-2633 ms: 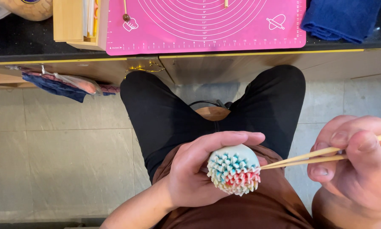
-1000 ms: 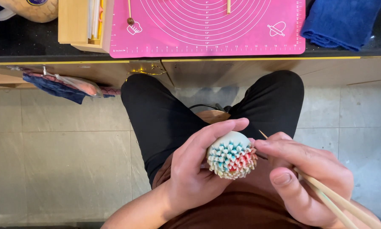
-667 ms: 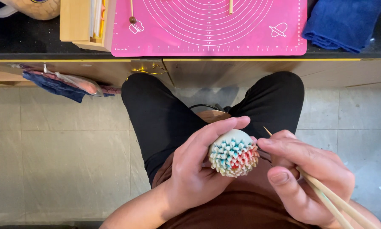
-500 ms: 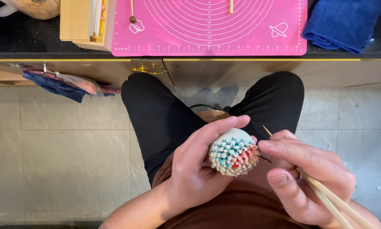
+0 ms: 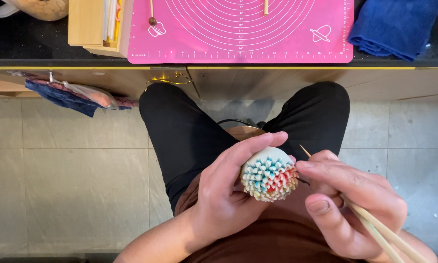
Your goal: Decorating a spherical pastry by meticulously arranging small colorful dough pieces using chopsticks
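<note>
Grey floor tiles (image 5: 68,195) fill the background beneath a seated person in black trousers (image 5: 190,131) and a brown shirt (image 5: 267,243), viewed from above; left hand (image 5: 224,195) wraps around a small rounded ball of pale clay (image 5: 269,173), thumb arched over its smooth top, fingers curled beneath, closed firmly on it; the ball's near face is covered in rows of snipped petals tinted teal, red and cream; right hand (image 5: 348,204) sits just to the right of the ball, fingers closed around thin wooden sticks (image 5: 375,226) that run back along the palm toward the lower right, with one pointed end projecting just beyond the forefinger; forefinger tip touches the ball's right edge; whether a tool tip meets the petals cannot be told. Beyond the grip, past the knees, a black worktop carries a pink measuring mat (image 5: 248,29) with concentric rings; left of it, a wooden box (image 5: 90,27); right of it, a folded blue cloth (image 5: 392,24); below the worktop edge, far left of the grip, a plastic bag with dark fabric (image 5: 73,95).
</note>
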